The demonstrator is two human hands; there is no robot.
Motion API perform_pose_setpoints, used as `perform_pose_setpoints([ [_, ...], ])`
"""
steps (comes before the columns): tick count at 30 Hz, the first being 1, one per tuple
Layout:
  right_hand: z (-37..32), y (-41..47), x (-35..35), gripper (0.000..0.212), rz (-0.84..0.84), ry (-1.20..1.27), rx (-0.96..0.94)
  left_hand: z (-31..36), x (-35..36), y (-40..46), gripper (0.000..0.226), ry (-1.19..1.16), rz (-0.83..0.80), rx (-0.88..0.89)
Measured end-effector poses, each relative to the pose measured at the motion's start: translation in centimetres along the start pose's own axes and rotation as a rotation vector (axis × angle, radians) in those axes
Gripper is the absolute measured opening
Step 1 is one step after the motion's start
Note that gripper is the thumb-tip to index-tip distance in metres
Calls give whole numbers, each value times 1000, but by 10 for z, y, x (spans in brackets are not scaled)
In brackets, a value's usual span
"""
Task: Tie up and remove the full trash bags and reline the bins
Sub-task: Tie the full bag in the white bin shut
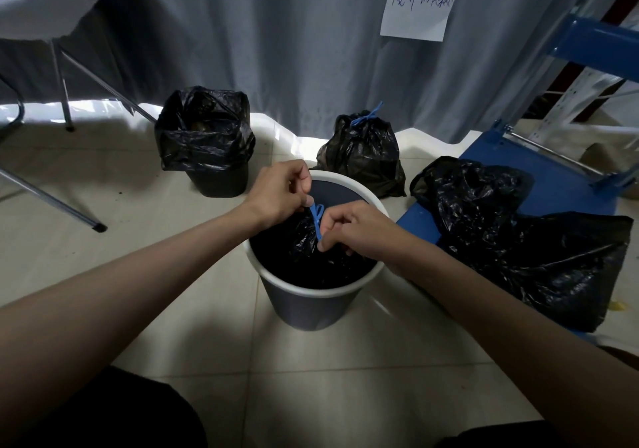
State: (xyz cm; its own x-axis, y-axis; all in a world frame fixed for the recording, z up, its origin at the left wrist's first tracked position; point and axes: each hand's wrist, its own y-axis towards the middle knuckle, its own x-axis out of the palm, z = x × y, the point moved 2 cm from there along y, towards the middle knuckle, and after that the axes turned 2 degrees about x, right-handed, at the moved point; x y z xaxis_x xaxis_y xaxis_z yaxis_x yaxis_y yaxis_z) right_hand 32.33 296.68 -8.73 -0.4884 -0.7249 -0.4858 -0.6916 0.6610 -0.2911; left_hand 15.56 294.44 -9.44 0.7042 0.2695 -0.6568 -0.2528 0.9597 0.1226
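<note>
A grey bin with a white rim (366, 195) stands on the floor in front of me, and a gathered black trash bag (304, 240) sits inside it. A blue drawstring (317, 217) runs up from the bag's neck between my hands. My left hand (280, 193) pinches the drawstring's upper end over the bin's far side. My right hand (352, 228) pinches its lower end just above the bag. A second black bin (221, 178) lined with an open full bag (204, 133) stands at the back left. A tied black bag (363, 157) with a blue bow lies behind the grey bin.
Loose black bags (518, 240) lie spread on a blue platform (539, 174) to the right. A blue metal rack (594, 46) rises at the far right. A folding table's metal legs (62, 84) stand at the left. A grey curtain (276, 39) with a paper sign (420, 3) hangs behind.
</note>
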Motion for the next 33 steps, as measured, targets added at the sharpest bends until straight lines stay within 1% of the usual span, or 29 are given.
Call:
perform_pose_setpoints([
  [2, 0, -1, 0, 15, -55, 19, 20, -3, -4, 2, 17, -36, -38, -42],
  [4, 3, -1, -2, 13, -37, -1, 38, -6, -11, 4, 19, -100, -68, -95],
  [6, 9, 1, -7, 14, 88, -14, 60, -6, -19, 5, 21, -95, -79, -140],
  [8, 16, 4, -15, 10, 216, -3, 67, -4, -28, 7, 20, 15, -119, -162],
  [9, 20, 6, -18, 8, 250, -28, 66, -2, -32, 7, 16, 93, -164, -168],
  [10, 26, 8, -20, 12, 254, -105, 68, -1, -35, 6, 12, 168, -228, -177],
  [11, 32, 11, -21, 22, 223, -228, 76, -2, -35, 4, 9, 233, -312, -193],
  [12, 37, 13, -19, 33, 171, -356, 94, -2, -34, 0, 11, 297, -407, -213],
  [13, 42, 16, -16, 42, 123, -457, 121, -3, -29, -4, 21, 375, -500, -232],
  [14, 44, 17, -12, 47, 95, -527, 140, -5, -23, -8, 37, 471, -572, -241],
  [15, 44, 19, -6, 46, 91, -571, 138, -8, -15, -12, 52, 568, -603, -233],
  [16, 44, 21, -2, 38, 110, -596, 107, -10, -6, -16, 63, 642, -594, -213],
  [17, 41, 22, 2, 25, 142, -607, 70, -11, 1, -20, 69, 689, -558, -190],
  [18, 38, 23, 4, 12, 176, -606, 43, -12, 7, -22, 67, 714, -510, -160],
  [19, 35, 23, 4, 12, 209, -599, 22, -13, 13, -23, 59, 724, -461, -133],
  [21, 31, 24, 4, 23, 260, -564, -2, -13, 18, -25, 40, 711, -394, -107],
  [24, 23, 24, 3, 23, 338, -547, -16, -9, 15, -22, 25, 612, -344, -74],
  [26, 16, 24, -1, 19, 402, -523, -27, -3, 7, -19, 24, 531, -279, -56],
  [29, 1, 22, -14, 15, 503, -415, -85, 12, -10, -13, 29, 455, -138, -43],
  [33, -31, 18, -36, 11, 652, -284, -196, 37, -38, -6, 17, 354, 93, 58],
])
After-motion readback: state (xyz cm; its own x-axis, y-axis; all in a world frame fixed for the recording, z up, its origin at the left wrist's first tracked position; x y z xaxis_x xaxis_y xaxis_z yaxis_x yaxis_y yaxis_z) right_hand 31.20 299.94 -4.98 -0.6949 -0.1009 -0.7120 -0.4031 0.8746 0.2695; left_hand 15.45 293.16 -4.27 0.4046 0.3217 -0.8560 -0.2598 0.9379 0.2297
